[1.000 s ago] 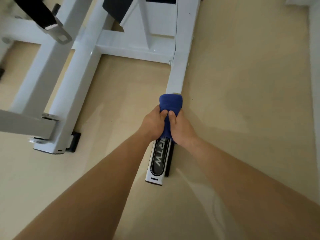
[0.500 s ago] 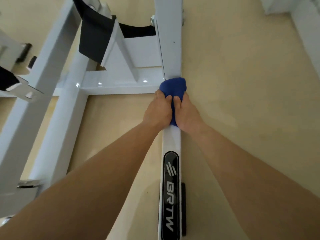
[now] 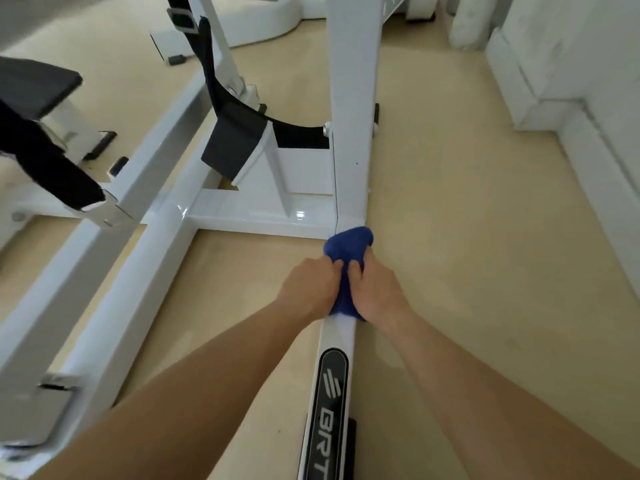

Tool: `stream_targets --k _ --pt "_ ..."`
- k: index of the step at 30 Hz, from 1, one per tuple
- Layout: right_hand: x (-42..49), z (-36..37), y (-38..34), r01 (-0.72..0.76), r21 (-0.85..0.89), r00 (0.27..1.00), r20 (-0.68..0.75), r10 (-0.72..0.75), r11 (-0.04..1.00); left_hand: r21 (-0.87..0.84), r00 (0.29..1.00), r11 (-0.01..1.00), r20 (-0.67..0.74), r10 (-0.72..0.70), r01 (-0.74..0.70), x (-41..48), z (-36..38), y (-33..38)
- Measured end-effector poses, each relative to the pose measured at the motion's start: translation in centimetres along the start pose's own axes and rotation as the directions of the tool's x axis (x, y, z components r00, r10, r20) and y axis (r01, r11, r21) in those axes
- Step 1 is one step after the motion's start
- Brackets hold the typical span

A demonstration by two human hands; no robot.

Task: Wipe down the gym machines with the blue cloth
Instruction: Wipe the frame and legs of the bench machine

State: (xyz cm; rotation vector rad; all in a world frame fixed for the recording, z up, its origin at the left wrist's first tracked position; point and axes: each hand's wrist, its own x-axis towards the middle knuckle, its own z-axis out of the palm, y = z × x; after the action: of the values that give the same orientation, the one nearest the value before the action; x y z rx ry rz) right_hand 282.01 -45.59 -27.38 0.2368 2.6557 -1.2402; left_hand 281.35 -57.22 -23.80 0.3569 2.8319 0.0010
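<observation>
A blue cloth [image 3: 348, 245] is bunched over a white floor rail [image 3: 338, 336] of the gym machine, just below where the rail meets a cross beam [image 3: 263, 225]. My left hand [image 3: 310, 285] grips the cloth from the left side. My right hand [image 3: 375, 289] grips it from the right, thumbs nearly touching on top. The cloth's lower part is hidden between my hands. A black logo plate [image 3: 330, 386] sits on the rail nearer to me.
White frame beams [image 3: 131, 271] run diagonally at the left, with black pads [image 3: 228, 147] and a dark bench seat [image 3: 34, 88]. A white upright post [image 3: 353, 98] rises ahead. A white wall base [image 3: 554, 98] borders the beige floor at right.
Both hands have slid the cloth forward along the rail, from near the logo plate up to the cross beam joint. The view has tilted up, showing more of the machine.
</observation>
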Motion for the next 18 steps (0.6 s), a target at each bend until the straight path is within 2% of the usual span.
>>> stream_targets --k 2,6,9,11,13,15,18 --pt "-1.4 -0.7 0.4 0.004 -0.042 1.0 0.016 -0.003 0.999 0.005 0.998 1.0 0.059 -0.002 0.002 -1.1 -1.1 -0.1" --pt "-2.0 -3.7 -1.0 0.035 0.023 0.997 -0.069 -0.033 0.999 -0.243 0.992 0.963 -0.019 -0.124 0.115 -1.7 -4.0 0.1" --pt "-2.2 -6.5 -4.0 0.123 0.101 0.985 -0.136 -0.109 0.987 -0.541 0.95 0.828 -0.156 -0.272 0.148 -1.5 -6.2 0.2" --pt "-2.0 -8.8 -6.5 0.193 0.129 0.956 -0.25 -0.157 0.973 -0.709 0.91 0.701 -0.235 -0.342 0.08 -1.4 -8.3 0.7" --pt "-1.7 -10.9 -9.4 0.28 0.145 0.905 -0.369 -0.21 0.949 -0.749 0.85 0.66 -0.384 -0.36 -0.058 -1.4 -11.3 1.0" --pt "-1.1 -12.8 -12.0 0.36 0.119 0.834 -0.485 -0.262 0.925 -0.754 0.744 0.632 -0.526 -0.413 -0.183 -1.3 -14.9 0.9" --pt "-0.2 -15.4 -15.3 0.422 0.027 0.73 -0.603 -0.322 0.906 -0.784 0.576 0.545 -0.602 -0.553 -0.296 -0.3 -20.0 0.3"
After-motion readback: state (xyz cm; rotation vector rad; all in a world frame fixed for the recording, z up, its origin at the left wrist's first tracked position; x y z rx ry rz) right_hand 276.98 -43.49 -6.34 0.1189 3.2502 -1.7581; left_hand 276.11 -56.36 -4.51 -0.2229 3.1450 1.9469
